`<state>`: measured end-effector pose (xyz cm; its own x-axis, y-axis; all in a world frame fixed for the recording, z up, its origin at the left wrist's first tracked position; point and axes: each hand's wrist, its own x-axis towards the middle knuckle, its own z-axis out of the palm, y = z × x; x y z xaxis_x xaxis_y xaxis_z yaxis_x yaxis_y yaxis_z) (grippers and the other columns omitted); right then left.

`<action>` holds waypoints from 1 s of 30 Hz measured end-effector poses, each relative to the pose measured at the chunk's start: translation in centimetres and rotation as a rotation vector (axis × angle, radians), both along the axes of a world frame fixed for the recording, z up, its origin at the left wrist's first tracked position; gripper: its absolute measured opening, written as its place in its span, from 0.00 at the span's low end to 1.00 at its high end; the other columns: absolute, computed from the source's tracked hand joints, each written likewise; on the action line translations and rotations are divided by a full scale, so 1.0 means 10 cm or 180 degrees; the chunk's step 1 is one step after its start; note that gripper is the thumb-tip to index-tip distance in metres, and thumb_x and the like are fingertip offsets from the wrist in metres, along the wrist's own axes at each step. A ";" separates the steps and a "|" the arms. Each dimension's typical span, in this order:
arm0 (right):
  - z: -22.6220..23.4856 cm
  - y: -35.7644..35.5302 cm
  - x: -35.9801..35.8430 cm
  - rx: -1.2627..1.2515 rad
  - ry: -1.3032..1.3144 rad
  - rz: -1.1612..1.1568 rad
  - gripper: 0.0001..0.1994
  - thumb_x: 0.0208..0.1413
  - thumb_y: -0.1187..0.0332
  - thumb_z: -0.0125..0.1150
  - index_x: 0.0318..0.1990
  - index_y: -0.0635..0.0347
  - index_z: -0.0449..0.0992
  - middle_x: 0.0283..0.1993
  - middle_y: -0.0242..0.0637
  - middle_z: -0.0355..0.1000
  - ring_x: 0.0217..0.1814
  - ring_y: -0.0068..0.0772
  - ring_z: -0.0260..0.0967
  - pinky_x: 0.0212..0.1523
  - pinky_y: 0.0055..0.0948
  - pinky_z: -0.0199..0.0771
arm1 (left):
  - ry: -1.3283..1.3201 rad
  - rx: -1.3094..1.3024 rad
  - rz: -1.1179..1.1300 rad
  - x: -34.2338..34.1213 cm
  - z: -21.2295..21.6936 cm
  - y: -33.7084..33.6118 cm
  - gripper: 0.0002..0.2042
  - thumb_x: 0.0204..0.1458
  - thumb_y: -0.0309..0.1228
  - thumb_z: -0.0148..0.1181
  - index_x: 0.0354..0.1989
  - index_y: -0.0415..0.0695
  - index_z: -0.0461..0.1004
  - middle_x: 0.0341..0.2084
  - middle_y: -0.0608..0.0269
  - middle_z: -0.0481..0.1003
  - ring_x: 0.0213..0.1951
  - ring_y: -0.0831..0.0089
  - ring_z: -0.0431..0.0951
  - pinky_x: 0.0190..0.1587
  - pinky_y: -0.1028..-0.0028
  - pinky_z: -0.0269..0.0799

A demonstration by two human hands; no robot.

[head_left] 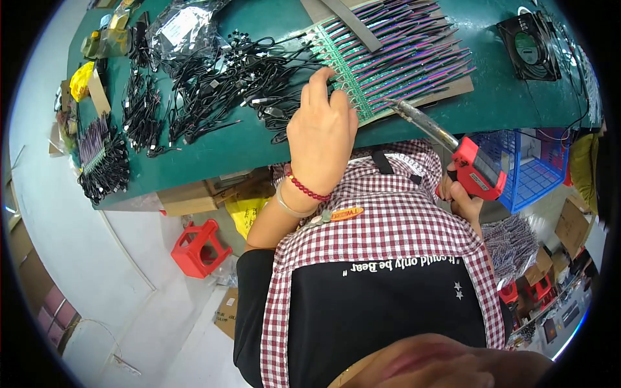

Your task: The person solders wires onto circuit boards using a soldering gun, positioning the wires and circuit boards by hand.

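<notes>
My left hand (321,129) rests on the near edge of a row of green circuit strips with purple wires (394,58), its fingertips pressing on the strips; a red bead bracelet circles the wrist. My right hand (460,197) grips the red handle of a soldering iron (453,152). The iron's metal tip (398,107) points at the near ends of the strips, just right of my left hand. The strips lie on a brown cardboard sheet on the green table (213,152).
A heap of black cables (220,84) covers the table's left half, with more wire bundles (103,158) at the left edge. A black fan (527,45) sits at the far right. A blue basket (530,168) hangs beside the table; a red stool (199,249) stands on the floor.
</notes>
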<state>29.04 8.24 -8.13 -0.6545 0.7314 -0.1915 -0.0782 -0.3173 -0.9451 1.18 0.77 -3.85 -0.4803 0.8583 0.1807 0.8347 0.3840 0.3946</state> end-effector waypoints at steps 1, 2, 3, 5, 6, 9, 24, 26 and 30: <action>-0.01 -0.02 0.04 -0.0088 0.0173 0.0079 0.17 0.52 0.76 0.57 0.49 0.72 0.66 0.25 0.35 0.66 0.23 0.24 0.62 0.24 0.23 0.60 | -0.0024 -0.0024 -0.0011 0.02 -0.02 -0.01 0.07 0.38 0.24 0.62 0.23 0.41 0.69 0.45 0.56 0.69 0.41 0.61 0.74 0.32 0.68 0.74; -0.01 -0.03 0.06 -0.0104 0.0158 0.0065 0.17 0.52 0.76 0.57 0.49 0.72 0.66 0.25 0.35 0.66 0.23 0.24 0.62 0.24 0.23 0.60 | 0.0002 -0.0002 -0.0003 0.03 -0.03 -0.02 0.07 0.38 0.24 0.62 0.22 0.42 0.69 0.45 0.57 0.69 0.40 0.62 0.74 0.31 0.69 0.74; 0.00 -0.02 0.08 -0.0190 0.0115 0.0151 0.17 0.51 0.76 0.58 0.49 0.71 0.67 0.26 0.35 0.68 0.25 0.24 0.63 0.25 0.23 0.63 | 0.0035 0.0025 0.0001 0.04 -0.04 -0.02 0.07 0.38 0.24 0.62 0.22 0.42 0.69 0.45 0.57 0.69 0.40 0.62 0.74 0.30 0.69 0.74; -0.01 -0.05 0.16 -0.0287 0.0063 0.0245 0.17 0.51 0.77 0.59 0.49 0.70 0.68 0.28 0.35 0.69 0.26 0.24 0.65 0.27 0.23 0.65 | 0.0000 -0.0001 -0.0013 0.08 -0.03 -0.06 0.07 0.38 0.24 0.62 0.22 0.42 0.69 0.45 0.58 0.69 0.40 0.62 0.74 0.30 0.68 0.74; -0.03 -0.07 0.21 -0.0119 -0.0237 0.0233 0.17 0.49 0.77 0.60 0.49 0.69 0.69 0.31 0.35 0.71 0.29 0.23 0.67 0.30 0.23 0.67 | 0.0043 -0.0006 -0.0028 0.09 -0.03 -0.07 0.06 0.38 0.24 0.62 0.22 0.42 0.69 0.45 0.58 0.69 0.40 0.62 0.74 0.30 0.68 0.74; -0.10 -0.11 0.27 0.0014 -0.0606 0.0168 0.18 0.47 0.78 0.63 0.48 0.67 0.72 0.36 0.35 0.73 0.34 0.23 0.70 0.36 0.23 0.71 | 0.0045 -0.0063 -0.0050 0.08 0.00 -0.06 0.06 0.38 0.24 0.61 0.23 0.42 0.69 0.45 0.57 0.69 0.41 0.62 0.74 0.31 0.68 0.75; -0.11 -0.11 0.21 0.0109 -0.0724 0.0262 0.15 0.46 0.78 0.65 0.43 0.65 0.74 0.36 0.32 0.73 0.36 0.22 0.70 0.38 0.24 0.71 | 0.0101 -0.0195 -0.0122 0.08 0.03 -0.03 0.06 0.38 0.24 0.61 0.25 0.41 0.69 0.47 0.55 0.68 0.43 0.60 0.72 0.33 0.67 0.75; -0.01 -0.11 0.16 0.0522 -0.0844 0.0323 0.13 0.46 0.79 0.64 0.42 0.65 0.73 0.34 0.31 0.73 0.34 0.21 0.69 0.36 0.24 0.70 | 0.0114 -0.0189 -0.0122 0.08 0.02 -0.04 0.07 0.38 0.24 0.61 0.25 0.41 0.69 0.47 0.55 0.68 0.43 0.60 0.72 0.33 0.67 0.75; 0.03 -0.11 0.16 0.0650 -0.0717 0.0252 0.14 0.47 0.80 0.62 0.43 0.67 0.73 0.33 0.33 0.73 0.33 0.22 0.69 0.35 0.23 0.70 | 0.0068 -0.0224 -0.0125 0.08 0.03 -0.05 0.07 0.39 0.24 0.61 0.25 0.41 0.68 0.46 0.55 0.68 0.43 0.60 0.72 0.33 0.67 0.75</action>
<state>30.60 7.17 -7.84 -0.6686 0.7182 -0.1925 0.1580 -0.1158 -0.9806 1.96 0.31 -3.59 -0.4427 0.8873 0.1292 0.8576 0.3770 0.3498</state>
